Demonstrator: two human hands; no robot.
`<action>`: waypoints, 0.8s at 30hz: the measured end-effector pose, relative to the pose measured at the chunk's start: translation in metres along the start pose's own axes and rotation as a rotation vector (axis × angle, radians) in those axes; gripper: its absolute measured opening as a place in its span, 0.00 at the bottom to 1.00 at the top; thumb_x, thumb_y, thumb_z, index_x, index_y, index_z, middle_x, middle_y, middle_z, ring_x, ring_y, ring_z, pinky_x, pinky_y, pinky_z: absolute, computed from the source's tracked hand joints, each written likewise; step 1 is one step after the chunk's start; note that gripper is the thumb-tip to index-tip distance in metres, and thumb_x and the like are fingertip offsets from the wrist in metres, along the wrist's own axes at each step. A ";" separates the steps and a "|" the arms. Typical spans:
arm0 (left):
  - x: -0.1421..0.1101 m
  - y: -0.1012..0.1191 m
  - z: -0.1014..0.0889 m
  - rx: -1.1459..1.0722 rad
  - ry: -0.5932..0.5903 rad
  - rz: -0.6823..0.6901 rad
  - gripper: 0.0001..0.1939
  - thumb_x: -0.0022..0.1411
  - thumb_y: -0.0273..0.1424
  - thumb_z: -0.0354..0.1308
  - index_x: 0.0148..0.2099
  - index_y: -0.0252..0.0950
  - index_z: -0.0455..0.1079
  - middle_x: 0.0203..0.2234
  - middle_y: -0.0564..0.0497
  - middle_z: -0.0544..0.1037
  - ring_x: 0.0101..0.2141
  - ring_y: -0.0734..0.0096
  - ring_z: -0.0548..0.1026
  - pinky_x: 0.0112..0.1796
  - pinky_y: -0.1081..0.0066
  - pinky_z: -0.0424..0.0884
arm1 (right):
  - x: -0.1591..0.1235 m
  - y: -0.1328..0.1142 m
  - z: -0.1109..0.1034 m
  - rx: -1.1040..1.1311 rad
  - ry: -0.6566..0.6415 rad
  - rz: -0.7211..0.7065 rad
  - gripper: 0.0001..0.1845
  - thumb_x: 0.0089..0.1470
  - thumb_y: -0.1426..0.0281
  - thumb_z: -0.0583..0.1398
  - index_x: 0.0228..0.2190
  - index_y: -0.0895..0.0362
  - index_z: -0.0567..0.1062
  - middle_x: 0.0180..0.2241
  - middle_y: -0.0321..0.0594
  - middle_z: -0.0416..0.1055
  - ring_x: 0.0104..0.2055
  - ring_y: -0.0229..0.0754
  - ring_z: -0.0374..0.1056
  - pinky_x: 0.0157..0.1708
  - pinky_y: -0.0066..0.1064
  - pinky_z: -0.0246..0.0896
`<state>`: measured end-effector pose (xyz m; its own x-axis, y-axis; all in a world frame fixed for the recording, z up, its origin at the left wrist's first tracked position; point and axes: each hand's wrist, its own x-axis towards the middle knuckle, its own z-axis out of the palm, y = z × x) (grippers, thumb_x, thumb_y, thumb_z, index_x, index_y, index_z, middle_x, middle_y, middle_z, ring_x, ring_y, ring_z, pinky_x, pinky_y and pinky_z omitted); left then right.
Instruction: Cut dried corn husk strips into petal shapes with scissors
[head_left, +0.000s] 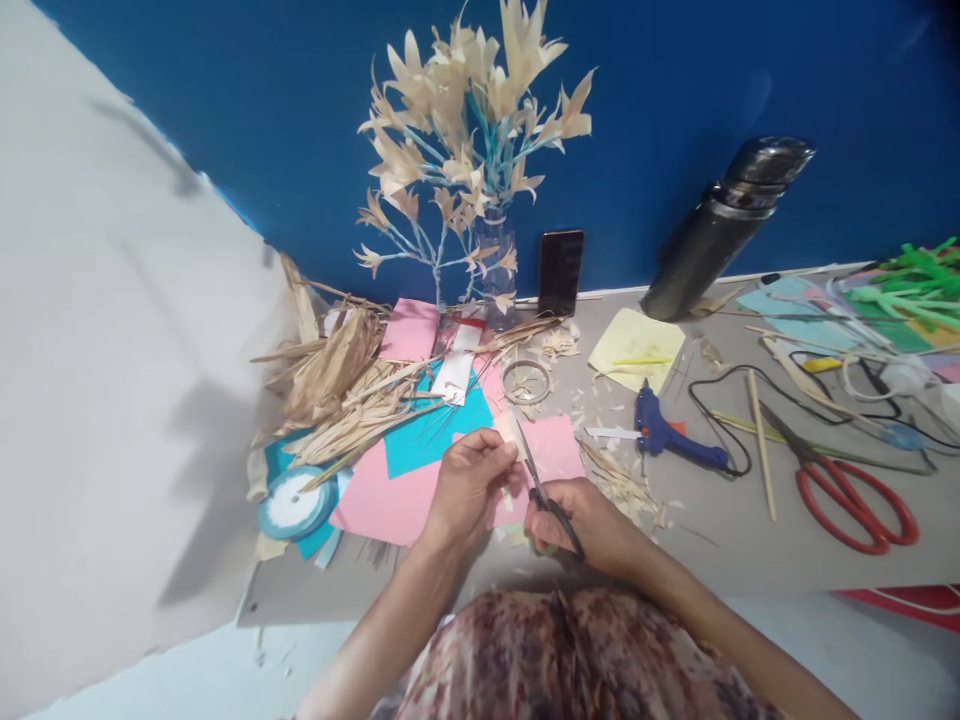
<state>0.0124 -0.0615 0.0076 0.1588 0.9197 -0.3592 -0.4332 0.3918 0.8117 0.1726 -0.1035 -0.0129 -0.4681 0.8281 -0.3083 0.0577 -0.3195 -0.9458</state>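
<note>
Between the thumb and fingers of my left hand [474,475] is a small cream-coloured piece of dried husk [508,428]. My right hand [589,525] is closed around the handles of small dark scissors [541,492]. Their blades point up and lie against the right edge of the husk piece. Both hands are close together over sheets of pink paper [394,488] near the table's front edge. A blue sheet [427,440] lies just beyond my left hand. Past the scissors' tips sits a roll of tape [526,382].
Dried husks [337,375] and a ribbon spool [298,502] lie left. Behind stand husk flowers [472,120] in a clear bottle [495,255], a phone [561,272] and a dark flask [720,235]. Rightward are a blue glue gun [667,435], its cord and red-handled scissors [847,495].
</note>
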 end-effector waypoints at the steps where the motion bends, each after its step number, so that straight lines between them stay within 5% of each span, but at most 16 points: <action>1: 0.000 0.000 0.000 0.016 0.009 0.010 0.17 0.44 0.32 0.73 0.27 0.33 0.66 0.17 0.56 0.72 0.19 0.75 0.71 0.23 0.74 0.67 | 0.000 0.000 0.000 -0.003 0.003 0.005 0.25 0.46 0.48 0.64 0.21 0.58 0.70 0.21 0.38 0.68 0.23 0.37 0.59 0.23 0.26 0.50; 11: -0.001 0.000 0.001 0.084 0.011 0.050 0.16 0.45 0.33 0.71 0.25 0.33 0.66 0.16 0.55 0.72 0.18 0.74 0.71 0.23 0.73 0.66 | 0.002 0.006 0.000 -0.095 0.083 0.016 0.22 0.46 0.56 0.66 0.19 0.57 0.63 0.19 0.30 0.56 0.22 0.33 0.50 0.21 0.25 0.44; 24: 0.002 0.001 -0.006 0.143 -0.040 0.051 0.12 0.51 0.31 0.68 0.27 0.33 0.66 0.17 0.53 0.74 0.19 0.72 0.71 0.26 0.70 0.67 | 0.001 0.006 0.002 0.019 0.082 0.117 0.20 0.46 0.57 0.66 0.18 0.59 0.70 0.15 0.34 0.66 0.18 0.34 0.57 0.19 0.24 0.49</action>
<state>0.0075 -0.0593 0.0048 0.1766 0.9377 -0.2993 -0.3108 0.3416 0.8870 0.1705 -0.1052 -0.0190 -0.3857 0.8191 -0.4247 0.0907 -0.4244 -0.9009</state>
